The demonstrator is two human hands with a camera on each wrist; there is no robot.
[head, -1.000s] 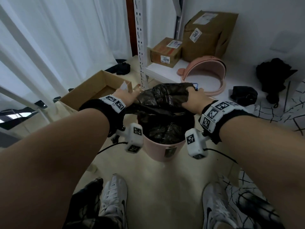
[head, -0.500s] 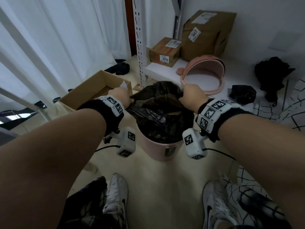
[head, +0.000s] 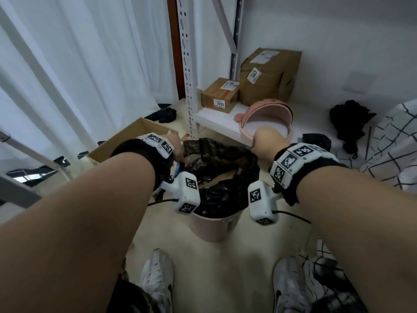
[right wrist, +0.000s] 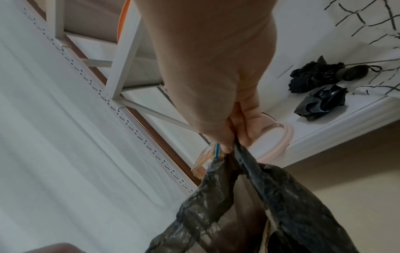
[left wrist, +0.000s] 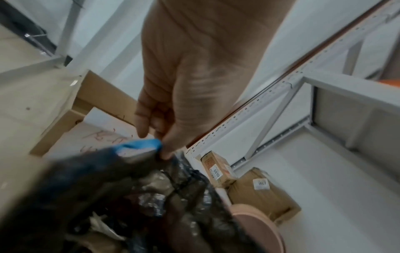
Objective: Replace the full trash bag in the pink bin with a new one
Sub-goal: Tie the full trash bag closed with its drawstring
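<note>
A pink bin (head: 212,229) stands on the floor between my feet. A full black trash bag (head: 223,168) rises out of it, stretched between my two hands. My left hand (head: 174,146) pinches the bag's left rim and its blue drawstring (left wrist: 140,145) between thumb and fingers (left wrist: 166,150). My right hand (head: 266,141) grips the right rim in a fist (right wrist: 236,137), with a blue string (right wrist: 217,150) beside it. Paper and wrappers show inside the bag (left wrist: 151,196). The bin's pink lid (head: 266,118) lies on the low white shelf behind.
An open cardboard box (head: 126,141) sits on the floor at left. Two labelled cartons (head: 268,77) stand on the white shelf (head: 216,120) by a metal rack post (head: 187,64). A crumpled black bag (right wrist: 322,102) and a black umbrella (head: 348,118) lie at right. White curtains hang left.
Both hands have risen and pulled the bag's rim up out of the bin, spreading apart. The bag now stands taller above the pink bin.
</note>
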